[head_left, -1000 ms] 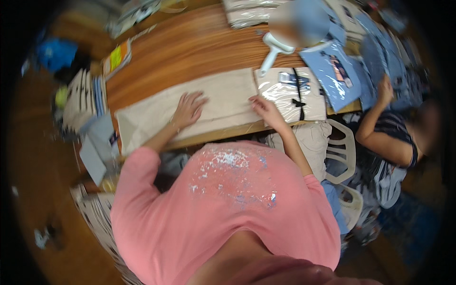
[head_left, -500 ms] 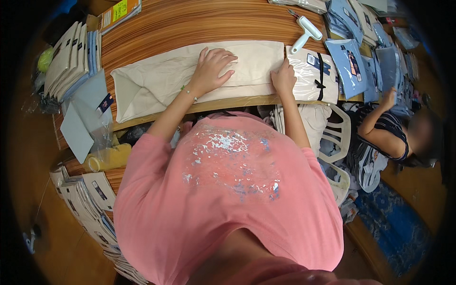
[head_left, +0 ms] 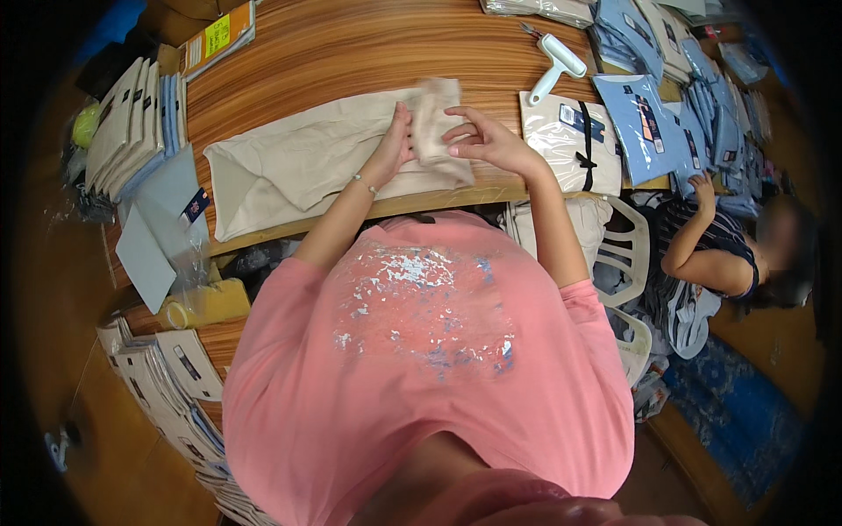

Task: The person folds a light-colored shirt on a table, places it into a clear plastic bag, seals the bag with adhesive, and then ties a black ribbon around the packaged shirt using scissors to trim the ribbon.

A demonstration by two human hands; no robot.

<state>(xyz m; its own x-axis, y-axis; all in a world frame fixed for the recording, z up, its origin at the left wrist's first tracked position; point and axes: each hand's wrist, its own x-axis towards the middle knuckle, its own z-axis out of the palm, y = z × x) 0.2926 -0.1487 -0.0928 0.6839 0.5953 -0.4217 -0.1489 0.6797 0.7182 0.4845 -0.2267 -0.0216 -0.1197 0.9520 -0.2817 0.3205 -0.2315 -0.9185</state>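
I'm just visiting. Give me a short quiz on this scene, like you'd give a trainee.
1. True or false: neither the left hand nor the right hand holds the white T-shaped plastic roller.
2. Which is nearer the left hand: the long beige folded cloth or the plastic-wrapped beige garment with a black band?
3. Fill in: the person's fabric top is coloured ____.

Key:
1. True
2. The cloth
3. Pink

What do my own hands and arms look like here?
No gloves on either hand. Your left hand has a thin, light-coloured bracelet at its wrist; your right hand shows none. Plain pink sleeves leave the wrists uncovered.
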